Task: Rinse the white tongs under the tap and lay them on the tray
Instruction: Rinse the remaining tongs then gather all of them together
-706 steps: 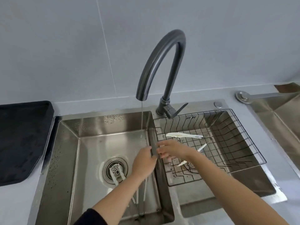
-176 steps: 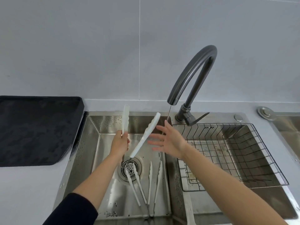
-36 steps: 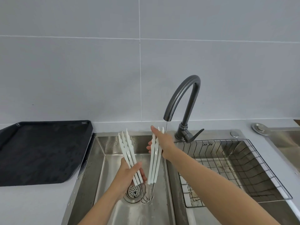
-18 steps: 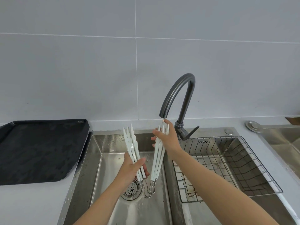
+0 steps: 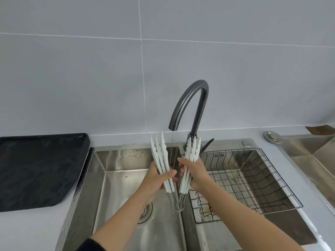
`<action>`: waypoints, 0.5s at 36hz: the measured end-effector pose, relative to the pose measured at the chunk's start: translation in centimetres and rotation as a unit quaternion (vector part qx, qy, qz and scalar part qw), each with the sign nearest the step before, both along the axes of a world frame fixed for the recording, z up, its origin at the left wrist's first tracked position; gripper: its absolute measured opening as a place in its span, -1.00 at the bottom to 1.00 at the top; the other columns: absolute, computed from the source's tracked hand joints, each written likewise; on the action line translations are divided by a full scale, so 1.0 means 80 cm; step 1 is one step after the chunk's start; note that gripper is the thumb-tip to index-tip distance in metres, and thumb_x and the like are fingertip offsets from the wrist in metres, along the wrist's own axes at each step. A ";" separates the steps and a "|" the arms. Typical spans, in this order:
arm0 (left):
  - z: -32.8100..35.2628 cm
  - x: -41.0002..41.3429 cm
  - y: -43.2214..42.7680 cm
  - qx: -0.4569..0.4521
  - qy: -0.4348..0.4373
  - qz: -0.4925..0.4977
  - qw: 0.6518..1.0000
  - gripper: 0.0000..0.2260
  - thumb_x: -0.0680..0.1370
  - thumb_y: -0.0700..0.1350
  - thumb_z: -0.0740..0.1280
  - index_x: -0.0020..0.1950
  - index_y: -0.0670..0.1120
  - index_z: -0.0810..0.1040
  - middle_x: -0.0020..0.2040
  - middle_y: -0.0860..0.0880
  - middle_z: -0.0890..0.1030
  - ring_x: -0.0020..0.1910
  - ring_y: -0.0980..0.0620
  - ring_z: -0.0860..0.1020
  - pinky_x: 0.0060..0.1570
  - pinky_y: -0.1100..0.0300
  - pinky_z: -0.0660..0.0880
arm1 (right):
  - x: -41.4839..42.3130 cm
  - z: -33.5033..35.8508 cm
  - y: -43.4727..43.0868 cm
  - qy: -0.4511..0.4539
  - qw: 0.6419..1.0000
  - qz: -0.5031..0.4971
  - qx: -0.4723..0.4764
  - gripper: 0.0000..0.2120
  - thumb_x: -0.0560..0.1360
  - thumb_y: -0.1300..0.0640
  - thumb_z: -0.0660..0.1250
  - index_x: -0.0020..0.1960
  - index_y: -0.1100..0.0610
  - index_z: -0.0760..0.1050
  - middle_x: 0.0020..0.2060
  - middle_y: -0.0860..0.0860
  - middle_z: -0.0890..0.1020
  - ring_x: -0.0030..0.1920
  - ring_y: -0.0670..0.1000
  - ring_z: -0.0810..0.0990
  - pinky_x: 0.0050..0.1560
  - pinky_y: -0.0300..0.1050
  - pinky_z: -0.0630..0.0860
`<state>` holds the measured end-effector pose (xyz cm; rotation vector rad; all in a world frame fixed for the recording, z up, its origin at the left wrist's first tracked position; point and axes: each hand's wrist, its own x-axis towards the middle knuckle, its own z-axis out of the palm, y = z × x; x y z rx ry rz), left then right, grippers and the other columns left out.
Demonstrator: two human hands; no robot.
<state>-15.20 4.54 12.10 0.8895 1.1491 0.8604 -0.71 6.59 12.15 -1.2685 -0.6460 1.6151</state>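
Several white tongs [image 5: 159, 156] stand upright over the left sink basin, spread open, their wire hinge loops [image 5: 176, 203] hanging at the bottom. My left hand [image 5: 155, 178] grips the left set of arms. My right hand [image 5: 194, 171] grips the right set of arms [image 5: 192, 151]. A thin stream of water [image 5: 171, 147] falls from the dark curved tap [image 5: 188, 104] between the two sets of arms. The black tray [image 5: 39, 171] lies on the counter at the left with nothing on it.
The left steel basin [image 5: 116, 178] has a round drain [image 5: 145, 212] below my left forearm. A wire dish rack [image 5: 244, 182] sits in the right basin. Another steel basin [image 5: 315, 153] and a round metal cap [image 5: 272, 136] are at the far right.
Both hands have lifted the tongs a little and drawn closer together. The water stream now runs between the two sets of arms.
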 end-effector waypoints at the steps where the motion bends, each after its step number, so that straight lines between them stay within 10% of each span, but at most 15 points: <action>1: 0.001 0.001 0.004 -0.008 -0.018 0.008 1.000 -0.74 0.47 -0.22 0.39 0.08 -0.04 0.40 -0.03 -0.10 0.60 -0.11 -0.08 0.64 -0.03 -0.04 0.57 | 0.003 0.002 -0.001 -0.002 1.000 0.000 0.001 -0.75 0.46 0.39 0.30 0.01 0.16 0.30 -0.46 0.06 0.41 -0.60 -0.08 0.40 -0.58 -0.23 0.42; 8: 0.012 0.006 0.052 -0.035 -0.123 0.074 0.989 -0.83 0.50 -0.22 0.33 0.07 -0.14 0.44 -0.09 -0.11 0.64 -0.20 -0.05 0.66 -0.15 0.01 0.60 | 0.025 -0.001 -0.008 -0.019 1.000 0.001 -0.008 -0.71 0.45 0.41 0.29 0.00 0.10 0.30 -0.43 0.06 0.38 -0.57 -0.06 0.38 -0.53 -0.20 0.39; 18: 0.029 0.041 0.083 0.019 -0.031 0.045 0.998 -0.70 0.49 -0.06 0.37 0.16 -0.03 0.35 -0.23 -0.09 0.53 -0.30 -0.06 0.57 -0.12 -0.02 0.56 | 0.039 0.000 -0.011 -0.024 0.999 -0.043 0.015 -0.66 0.44 0.43 0.29 0.09 0.13 0.31 -0.46 0.05 0.38 -0.55 -0.05 0.38 -0.50 -0.19 0.40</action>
